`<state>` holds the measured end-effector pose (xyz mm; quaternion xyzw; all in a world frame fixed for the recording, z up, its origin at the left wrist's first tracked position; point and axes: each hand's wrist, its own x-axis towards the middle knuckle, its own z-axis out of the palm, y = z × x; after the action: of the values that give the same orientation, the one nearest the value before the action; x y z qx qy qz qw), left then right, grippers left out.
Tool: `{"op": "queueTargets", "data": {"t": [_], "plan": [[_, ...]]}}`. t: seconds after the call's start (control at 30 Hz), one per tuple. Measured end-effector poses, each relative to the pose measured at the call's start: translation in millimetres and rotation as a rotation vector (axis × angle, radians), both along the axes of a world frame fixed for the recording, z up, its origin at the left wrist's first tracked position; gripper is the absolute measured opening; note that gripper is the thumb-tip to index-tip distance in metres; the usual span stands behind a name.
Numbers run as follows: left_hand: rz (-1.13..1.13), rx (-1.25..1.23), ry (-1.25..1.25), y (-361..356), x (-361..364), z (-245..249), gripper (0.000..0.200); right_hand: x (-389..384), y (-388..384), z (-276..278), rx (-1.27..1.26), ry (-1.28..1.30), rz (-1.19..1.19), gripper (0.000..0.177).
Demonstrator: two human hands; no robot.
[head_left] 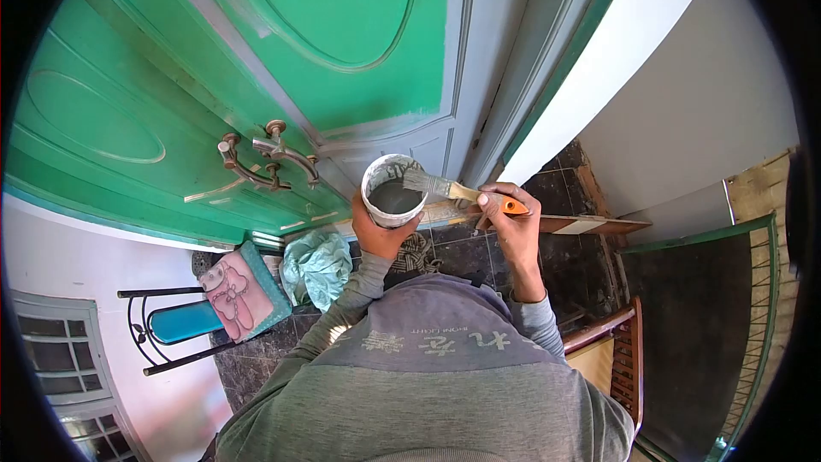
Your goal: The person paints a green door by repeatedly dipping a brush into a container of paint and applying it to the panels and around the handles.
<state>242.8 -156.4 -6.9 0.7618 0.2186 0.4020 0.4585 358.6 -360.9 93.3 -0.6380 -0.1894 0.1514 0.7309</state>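
Note:
My left hand (381, 233) is wrapped round a white paint pot (394, 216) from its left and lower side. Grey paint (395, 197) lies inside, and streaks of it coat the inner wall. In my right hand (515, 224) is a paintbrush (463, 192), gripped by its orange-ended handle. Its grey-coated bristles rest over the pot's right rim, pointing inward. Just beyond the pot stands a panelled door (342, 8), bright green in its middle panel and grey along its frame and lower part.
Curved metal door handles (272, 158) stick out at left. A chair (201, 312) with a pink and teal cushion stands on the dark tiled floor, beside a pale green plastic bag (316, 267). Right of me are a wooden board (590, 225) and a brown wooden chair (627, 368).

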Motion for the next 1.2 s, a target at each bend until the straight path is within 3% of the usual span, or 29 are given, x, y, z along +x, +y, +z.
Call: {"op": "queueTargets", "data": {"t": [0.17, 0.3, 0.43, 0.53, 0.93, 1.2], "plan": [[-0.003, -0.01, -0.019, 3, -2, 6, 0.099, 4, 8, -11, 0.037, -0.21, -0.044, 0.029], [-0.01, -0.039, -0.025, 6, -3, 6, 0.099, -1, 6, 0, 0.035, 0.091, 0.051, 0.029], [-0.001, -0.019, -0.01, 8, -4, 4, 0.099, 0, 9, -6, 0.138, 0.177, 0.083, 0.023], [0.014, -0.011, 0.005, 7, -6, 6, 0.099, -2, 15, -9, 0.063, 0.019, -0.048, 0.02], [-0.007, -0.034, -0.098, 38, -1, 23, 0.099, -2, 66, -30, 0.384, 0.373, -0.12, 0.012], [-0.102, -0.091, -0.178, 93, -13, 35, 0.1, 0, 138, -42, 0.576, 0.456, -0.385, 0.017]]}}
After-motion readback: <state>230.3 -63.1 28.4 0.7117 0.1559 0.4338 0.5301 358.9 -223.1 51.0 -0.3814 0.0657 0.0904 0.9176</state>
